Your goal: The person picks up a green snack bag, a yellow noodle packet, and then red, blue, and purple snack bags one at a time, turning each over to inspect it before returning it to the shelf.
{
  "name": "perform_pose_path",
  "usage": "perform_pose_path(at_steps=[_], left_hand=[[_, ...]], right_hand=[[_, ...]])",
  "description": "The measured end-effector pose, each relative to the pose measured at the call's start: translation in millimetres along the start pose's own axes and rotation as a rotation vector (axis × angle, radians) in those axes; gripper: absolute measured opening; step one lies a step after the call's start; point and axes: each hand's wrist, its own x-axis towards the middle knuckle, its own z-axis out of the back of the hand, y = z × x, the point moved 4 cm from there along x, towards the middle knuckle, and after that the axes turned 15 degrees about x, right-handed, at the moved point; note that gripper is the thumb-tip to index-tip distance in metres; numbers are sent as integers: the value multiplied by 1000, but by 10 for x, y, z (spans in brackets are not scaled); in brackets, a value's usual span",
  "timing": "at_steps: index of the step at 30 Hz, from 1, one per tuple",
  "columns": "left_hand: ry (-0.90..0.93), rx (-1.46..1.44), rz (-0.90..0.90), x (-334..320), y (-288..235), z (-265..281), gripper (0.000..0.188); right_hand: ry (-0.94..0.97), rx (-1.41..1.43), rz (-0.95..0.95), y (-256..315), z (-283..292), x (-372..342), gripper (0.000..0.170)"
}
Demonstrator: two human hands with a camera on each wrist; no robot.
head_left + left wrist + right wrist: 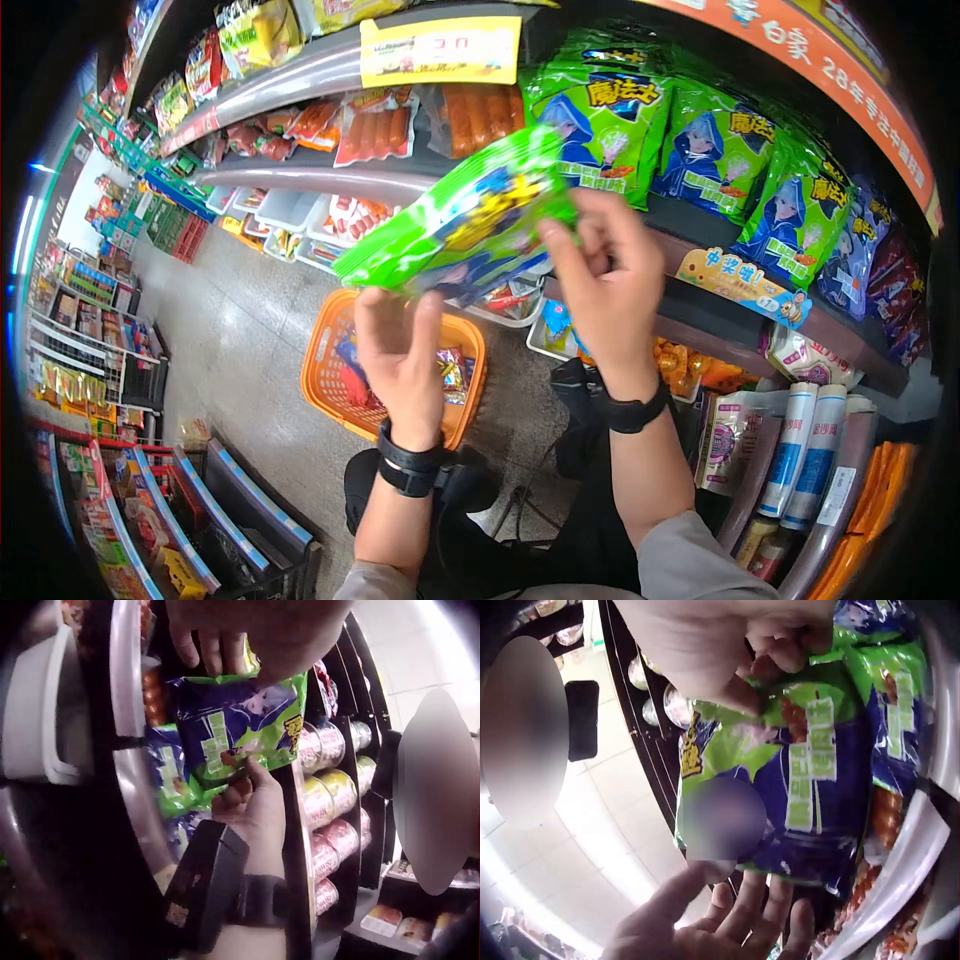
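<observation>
One green packet is near the middle of the head view, a little toward 12 o'clock, in the air between two hands. At 3 o'clock, the right hand pinches its right end in a firm grip. At 8 o'clock, the left hand has rather straight fingers, which touch the lower edge of the packet without closing.

The held packet stands before several white tubs and hides part of them. One orange basket is on the floor at 8 o'clock; the left hand covers some of its contents, so I cannot count them.

From 1 to 3 o'clock, three shelf packets, also green, show their fronts; the number behind is not clear. One blue packet is beside them. Two sausage packs lie between 11 and 12 o'clock, and two white-and-blue rolls stand at 4 o'clock.
</observation>
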Motion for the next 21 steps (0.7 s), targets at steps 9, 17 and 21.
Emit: perform_pose_path(at_steps=[9, 17, 21], left_hand=[[583, -171, -198, 55, -882, -1265, 44], [673, -26, -277, 68, -708, -1946, 53], [678, 302, -427, -7, -709, -2033, 64]], right_hand=[[-555, 55, 143, 320, 1102, 289, 20], [-452, -203, -109, 47, 1409, 326, 35], [-460, -371, -68, 159, 1283, 302, 46]])
